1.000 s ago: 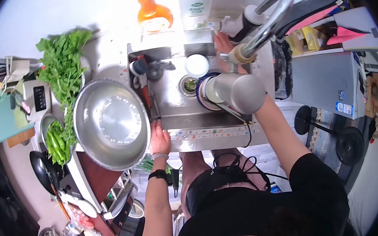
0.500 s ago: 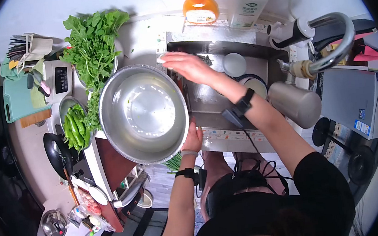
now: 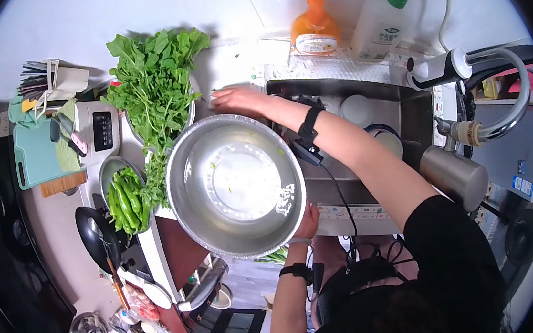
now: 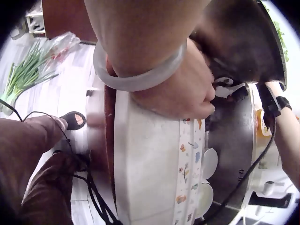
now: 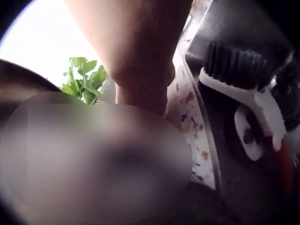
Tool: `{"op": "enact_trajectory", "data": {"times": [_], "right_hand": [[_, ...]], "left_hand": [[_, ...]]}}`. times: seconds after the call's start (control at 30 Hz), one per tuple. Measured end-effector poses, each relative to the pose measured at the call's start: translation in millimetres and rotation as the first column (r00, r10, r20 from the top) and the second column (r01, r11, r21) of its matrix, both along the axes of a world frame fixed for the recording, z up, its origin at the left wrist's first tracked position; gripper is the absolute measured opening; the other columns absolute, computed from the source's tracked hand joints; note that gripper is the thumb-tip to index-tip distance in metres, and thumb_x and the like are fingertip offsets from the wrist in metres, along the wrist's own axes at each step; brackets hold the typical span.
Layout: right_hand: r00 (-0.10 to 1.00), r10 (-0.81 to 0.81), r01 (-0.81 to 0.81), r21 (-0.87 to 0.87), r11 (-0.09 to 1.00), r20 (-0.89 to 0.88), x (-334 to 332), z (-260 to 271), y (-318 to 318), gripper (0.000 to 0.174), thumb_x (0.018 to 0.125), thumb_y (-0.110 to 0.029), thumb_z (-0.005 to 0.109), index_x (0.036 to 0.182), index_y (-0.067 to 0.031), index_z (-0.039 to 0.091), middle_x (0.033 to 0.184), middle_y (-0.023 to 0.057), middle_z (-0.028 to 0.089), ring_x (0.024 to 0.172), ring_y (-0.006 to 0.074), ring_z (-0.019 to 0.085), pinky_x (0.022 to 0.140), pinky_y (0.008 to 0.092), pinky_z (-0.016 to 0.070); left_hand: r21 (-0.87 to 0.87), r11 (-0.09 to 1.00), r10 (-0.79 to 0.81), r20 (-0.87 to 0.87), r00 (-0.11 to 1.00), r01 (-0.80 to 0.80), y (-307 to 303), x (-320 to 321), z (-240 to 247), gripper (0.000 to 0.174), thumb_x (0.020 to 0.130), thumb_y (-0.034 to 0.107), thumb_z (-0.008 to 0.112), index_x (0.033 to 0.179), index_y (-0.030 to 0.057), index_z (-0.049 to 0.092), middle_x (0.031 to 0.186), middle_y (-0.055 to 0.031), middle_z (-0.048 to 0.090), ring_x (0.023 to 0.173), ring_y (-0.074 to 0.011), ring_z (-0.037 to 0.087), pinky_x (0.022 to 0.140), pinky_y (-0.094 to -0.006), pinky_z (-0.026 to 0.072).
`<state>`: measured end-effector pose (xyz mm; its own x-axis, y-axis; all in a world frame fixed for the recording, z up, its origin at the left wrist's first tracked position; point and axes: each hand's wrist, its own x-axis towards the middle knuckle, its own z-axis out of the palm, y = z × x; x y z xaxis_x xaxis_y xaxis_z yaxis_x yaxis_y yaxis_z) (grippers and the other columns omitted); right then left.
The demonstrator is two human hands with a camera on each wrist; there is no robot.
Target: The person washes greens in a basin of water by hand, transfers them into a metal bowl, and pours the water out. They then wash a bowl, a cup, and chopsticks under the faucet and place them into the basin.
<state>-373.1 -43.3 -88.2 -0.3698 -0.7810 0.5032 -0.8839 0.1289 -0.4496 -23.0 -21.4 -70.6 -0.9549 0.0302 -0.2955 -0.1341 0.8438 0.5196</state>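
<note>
A large metal basin [image 3: 235, 176] with a few green bits inside hangs over the counter and the sink's left edge. My left hand [image 3: 309, 220] grips its near right side; in the left wrist view this hand [image 4: 180, 89], with a bangle, has curled fingers low against the dark basin [image 4: 239, 42], the fingertips partly hidden. At the basin's far side, my right hand [image 3: 240, 101] lies along the outside below the rim, fingers fairly straight and pointing left. The right wrist view shows that hand [image 5: 140, 98] partly covered by a blurred area.
Leafy greens [image 3: 157, 87] and green peppers [image 3: 126, 201] sit left of the basin. The sink [image 3: 354, 138] holds bowls and a brush [image 5: 234, 70]. The faucet [image 3: 512, 95] stands at right, with an orange bottle [image 3: 315, 28] and white bottle [image 3: 382, 27] behind the sink.
My right hand has left the sink's right side and crossed to the basin's far side. The basin looks larger and farther right of the peppers; my left hand has stayed beside it.
</note>
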Motion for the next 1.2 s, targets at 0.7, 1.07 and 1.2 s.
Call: {"op": "enact_trajectory", "data": {"times": [0.7, 1.07, 1.2], "right_hand": [[0.529, -0.765, 0.798, 0.090, 0.596, 0.368, 26, 43, 110, 0.036, 0.070, 0.008, 0.048, 0.104, 0.0013, 0.056, 0.115, 0.0171, 0.051, 0.103, 0.0307, 0.050, 0.089, 0.0351, 0.0405], [0.697, -0.714, 0.709, 0.087, 0.700, 0.069, 41, 33, 139, 0.035, 0.072, 0.000, 0.048, 0.106, -0.0014, 0.055, 0.119, 0.0093, 0.050, 0.115, 0.0233, 0.042, 0.095, 0.0311, 0.0368], [0.586, -0.810, 0.803, 0.108, 0.586, 0.039, 70, 31, 211, 0.032, 0.072, 0.002, 0.048, 0.103, -0.0023, 0.055, 0.117, 0.0093, 0.051, 0.112, 0.0247, 0.044, 0.093, 0.0322, 0.0382]], "left_hand": [[0.082, 0.996, 0.023, 0.155, 0.988, -0.036, 2, -10, 20, 0.045, 0.082, 0.020, 0.043, 0.121, -0.0032, 0.039, 0.114, -0.0280, 0.047, 0.111, -0.0412, 0.041, 0.098, -0.0455, 0.0268], [0.103, 0.995, 0.013, 0.070, 0.997, -0.020, 0, -3, 6, 0.044, 0.081, 0.012, 0.042, 0.122, -0.0028, 0.034, 0.125, -0.0273, 0.034, 0.117, -0.0432, 0.031, 0.099, -0.0436, 0.0274], [0.110, 0.994, 0.017, 0.107, 0.994, -0.029, 0, -7, 13, 0.044, 0.081, 0.012, 0.042, 0.122, -0.0028, 0.034, 0.125, -0.0270, 0.033, 0.117, -0.0430, 0.032, 0.098, -0.0430, 0.0287]]}}
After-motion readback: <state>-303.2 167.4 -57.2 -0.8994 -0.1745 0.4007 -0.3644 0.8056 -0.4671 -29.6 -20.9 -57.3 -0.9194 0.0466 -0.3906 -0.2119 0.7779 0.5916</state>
